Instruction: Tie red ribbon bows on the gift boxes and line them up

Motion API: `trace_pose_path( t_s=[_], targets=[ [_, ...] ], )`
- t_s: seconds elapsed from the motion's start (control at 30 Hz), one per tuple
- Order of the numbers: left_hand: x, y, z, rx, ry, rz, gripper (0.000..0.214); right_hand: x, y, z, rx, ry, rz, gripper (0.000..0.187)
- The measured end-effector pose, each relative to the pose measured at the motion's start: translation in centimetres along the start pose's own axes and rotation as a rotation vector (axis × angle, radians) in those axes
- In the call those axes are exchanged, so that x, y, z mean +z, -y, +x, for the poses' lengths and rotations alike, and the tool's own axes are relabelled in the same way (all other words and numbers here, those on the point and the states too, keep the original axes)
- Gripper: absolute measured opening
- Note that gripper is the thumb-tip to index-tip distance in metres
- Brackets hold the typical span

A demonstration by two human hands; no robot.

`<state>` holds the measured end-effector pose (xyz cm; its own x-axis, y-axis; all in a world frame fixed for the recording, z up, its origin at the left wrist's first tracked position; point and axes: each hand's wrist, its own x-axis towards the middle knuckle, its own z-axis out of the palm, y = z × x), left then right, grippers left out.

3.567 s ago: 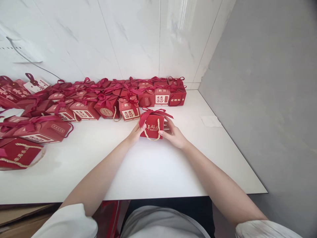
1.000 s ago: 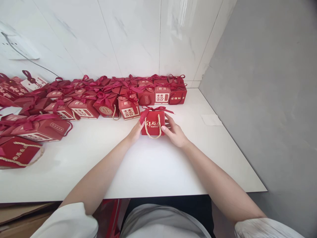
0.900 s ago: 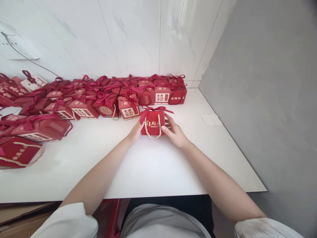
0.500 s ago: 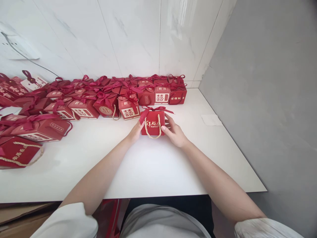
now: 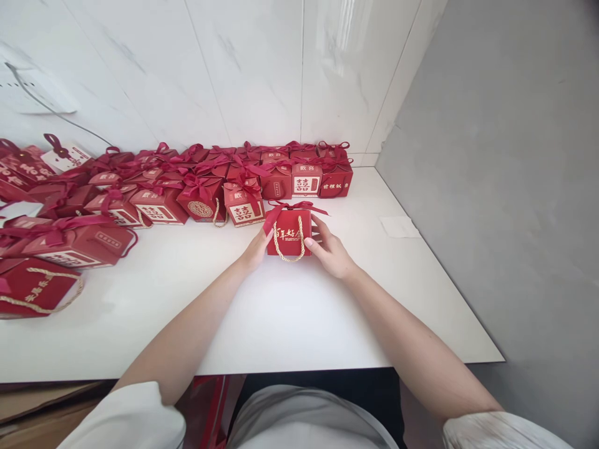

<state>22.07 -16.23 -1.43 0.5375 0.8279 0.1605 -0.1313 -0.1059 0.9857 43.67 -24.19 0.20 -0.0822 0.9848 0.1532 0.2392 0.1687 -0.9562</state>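
I have a small red cardboard gift box with gold lettering, a gold rope handle and a dark red ribbon (image 5: 289,232) upright on the white tabletop (image 5: 290,312), just in front of a crowded row of similar red ribboned boxes (image 5: 201,187). My left hand (image 5: 256,248) presses its left side, my right hand (image 5: 329,249) its right, fingers curled closed against the box between them.

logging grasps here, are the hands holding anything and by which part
Both hold the red gift box, standing on the white table: left hand on its left side, right hand on its right side.
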Motion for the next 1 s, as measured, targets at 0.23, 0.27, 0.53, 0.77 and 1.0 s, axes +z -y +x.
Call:
trace_pose_path(
  t_s=[0.23, 0.27, 0.53, 0.77, 1.0],
  targets=[
    [0.0, 0.1, 0.1, 0.022, 0.008, 0.006, 0.075, 0.0, 0.1, 0.0, -0.006, 0.001, 0.004, 0.086],
    [0.0, 0.1, 0.2, 0.03, 0.013, 0.006, 0.075, 0.0, 0.1, 0.0, -0.01, 0.002, 0.007, 0.085],
    [-0.3, 0.4, 0.1, 0.016, 0.022, 0.021, 0.075, 0.0, 0.2, 0.0, -0.003, 0.002, 0.022, 0.083],
    [-0.3, 0.6, 0.1, 0.005, 0.004, -0.003, 0.075, 0.0, 0.2, 0.0, 0.004, 0.004, 0.026, 0.08],
    [0.3, -0.4, -0.5, 0.215, -0.073, 0.197, 0.078, -0.2, 0.3, -0.1, -0.136, 0.025, 0.04, 0.079]
  ],
)
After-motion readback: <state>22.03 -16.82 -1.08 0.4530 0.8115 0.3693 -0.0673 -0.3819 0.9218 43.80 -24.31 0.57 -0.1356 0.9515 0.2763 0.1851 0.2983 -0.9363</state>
